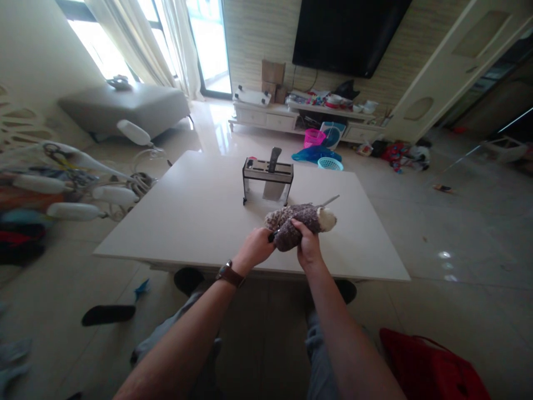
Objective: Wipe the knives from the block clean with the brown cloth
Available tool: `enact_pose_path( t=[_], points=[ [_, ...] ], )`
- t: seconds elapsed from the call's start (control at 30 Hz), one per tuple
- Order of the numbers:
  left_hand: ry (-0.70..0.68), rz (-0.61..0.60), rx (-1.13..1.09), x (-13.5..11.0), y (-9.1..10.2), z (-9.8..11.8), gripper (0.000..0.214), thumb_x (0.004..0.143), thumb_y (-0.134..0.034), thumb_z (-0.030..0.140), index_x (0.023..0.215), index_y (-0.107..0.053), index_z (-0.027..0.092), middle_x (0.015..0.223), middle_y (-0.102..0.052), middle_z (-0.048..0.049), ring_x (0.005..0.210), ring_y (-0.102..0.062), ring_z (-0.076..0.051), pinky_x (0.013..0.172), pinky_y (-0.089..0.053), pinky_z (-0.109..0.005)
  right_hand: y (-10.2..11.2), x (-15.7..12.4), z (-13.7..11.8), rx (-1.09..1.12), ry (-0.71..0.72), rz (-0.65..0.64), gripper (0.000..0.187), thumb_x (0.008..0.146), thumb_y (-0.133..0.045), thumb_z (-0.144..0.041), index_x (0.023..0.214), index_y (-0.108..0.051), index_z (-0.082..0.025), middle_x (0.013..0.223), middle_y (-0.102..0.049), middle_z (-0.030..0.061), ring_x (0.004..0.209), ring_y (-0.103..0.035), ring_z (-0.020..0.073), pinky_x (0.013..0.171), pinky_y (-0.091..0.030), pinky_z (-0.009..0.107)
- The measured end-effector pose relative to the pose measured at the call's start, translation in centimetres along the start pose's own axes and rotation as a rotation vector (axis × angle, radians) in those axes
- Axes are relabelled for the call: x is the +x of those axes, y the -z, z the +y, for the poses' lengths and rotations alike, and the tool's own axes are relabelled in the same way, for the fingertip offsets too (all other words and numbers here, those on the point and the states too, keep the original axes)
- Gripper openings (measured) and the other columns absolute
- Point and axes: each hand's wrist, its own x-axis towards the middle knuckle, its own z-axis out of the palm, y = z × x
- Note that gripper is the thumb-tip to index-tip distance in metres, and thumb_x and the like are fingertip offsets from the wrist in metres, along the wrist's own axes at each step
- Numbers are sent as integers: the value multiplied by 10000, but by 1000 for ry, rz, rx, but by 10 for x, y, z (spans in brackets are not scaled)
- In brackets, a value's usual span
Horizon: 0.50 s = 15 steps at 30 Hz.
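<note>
My left hand (257,248), a watch on its wrist, is closed on a dark handle (271,236) that sticks out of a fuzzy brown and grey cloth (306,215). My right hand (307,245) grips that cloth from the near side, fingers wrapped over it. A thin metal blade tip (331,200) pokes out of the cloth's far right end, so the cloth seems wrapped round a knife. Both hands are over the near middle of a white table (200,222).
A black and metal knife rack (267,172) with a cleaver in it stands on the table just beyond the hands. A red bag (428,366) lies on the floor at the right. White chairs (83,189) and clutter stand to the left. A TV cabinet (300,119) lines the far wall.
</note>
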Motion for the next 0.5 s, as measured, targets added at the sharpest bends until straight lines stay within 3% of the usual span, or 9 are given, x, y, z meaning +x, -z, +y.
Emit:
enact_pose_path(
  t=[0.23,0.4,0.5],
  points=[
    [5,-30,96,-1,-3,1,255,904,-572,266,920,-809,173,1025,-776,-202,935,-729,-238,692,-378,-312,3,2,13,63,-89,79,465,554,-856,-197,1002,-737,-158,926,-795,22,899,-743,217,834,-627,352],
    [-14,-34,91,-2,-6,-1,299,917,-554,315,819,-795,168,914,-774,-203,835,-717,-222,632,-330,-325,10,15,14,73,-106,102,468,589,-846,-215,1038,-724,-161,948,-795,25,905,-752,219,834,-642,360],
    [-23,-30,102,-3,-6,-5,315,914,-543,331,776,-779,174,834,-763,-180,739,-677,-205,602,-292,-331,14,24,9,84,-82,221,471,582,-840,-198,1036,-718,-165,1005,-791,30,931,-751,221,843,-648,363]
  ],
)
